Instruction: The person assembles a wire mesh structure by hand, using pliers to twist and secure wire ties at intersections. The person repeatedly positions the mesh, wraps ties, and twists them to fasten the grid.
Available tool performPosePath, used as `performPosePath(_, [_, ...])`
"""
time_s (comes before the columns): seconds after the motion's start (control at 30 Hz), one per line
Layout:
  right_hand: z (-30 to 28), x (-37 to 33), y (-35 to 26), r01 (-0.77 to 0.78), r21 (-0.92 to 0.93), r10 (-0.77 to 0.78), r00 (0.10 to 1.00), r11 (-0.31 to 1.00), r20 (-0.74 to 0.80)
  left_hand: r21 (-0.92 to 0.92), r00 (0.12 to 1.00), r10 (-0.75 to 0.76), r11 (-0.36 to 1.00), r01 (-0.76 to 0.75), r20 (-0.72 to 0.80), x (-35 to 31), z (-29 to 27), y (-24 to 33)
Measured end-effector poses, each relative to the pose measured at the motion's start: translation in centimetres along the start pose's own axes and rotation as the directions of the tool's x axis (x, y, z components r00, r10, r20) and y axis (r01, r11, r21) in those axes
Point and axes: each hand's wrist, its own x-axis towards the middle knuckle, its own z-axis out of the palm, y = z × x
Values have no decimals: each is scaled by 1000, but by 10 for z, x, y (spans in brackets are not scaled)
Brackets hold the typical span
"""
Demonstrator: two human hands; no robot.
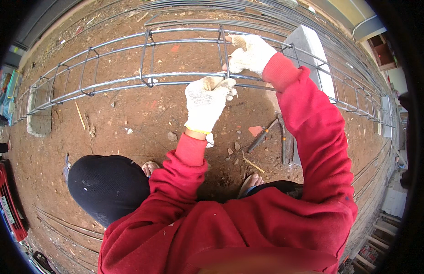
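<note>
A long rebar cage [116, 86] of lengthwise steel bars and square stirrups runs across in front of me, raised off the ground. My left hand [205, 102], in a white knitted glove, has its fingers curled at the near lower bar, by the bottom corner of one stirrup [220, 48]. Reaching in from the right, my right hand [253, 55], gloved too, has its thumb and fingers closed around that same stirrup's upright side. Whether a tie wire is between the fingers I cannot tell. Pincers [283, 141] with orange-and-black handles lie spread on the ground below my right forearm.
Concrete blocks [308, 45] stand under the cage at right and at left [38, 112]. Loose rebar [262, 13] lies along the far side. Stones and thin sticks [80, 116] dot the brown dirt. A red vehicle front [8, 201] is at the left edge.
</note>
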Motion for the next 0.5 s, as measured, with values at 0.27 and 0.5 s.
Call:
performPosePath(0.27, [29, -26, 2, 50, 150, 12, 924, 987, -383, 43, 1000, -1, 999, 2, -17, 0, 1, -1])
performPosePath(0.5, [39, -39, -11, 121, 111, -63, 904, 986, -423, -9, 1000, -1, 1000, 1, -25, -1, 2, -4])
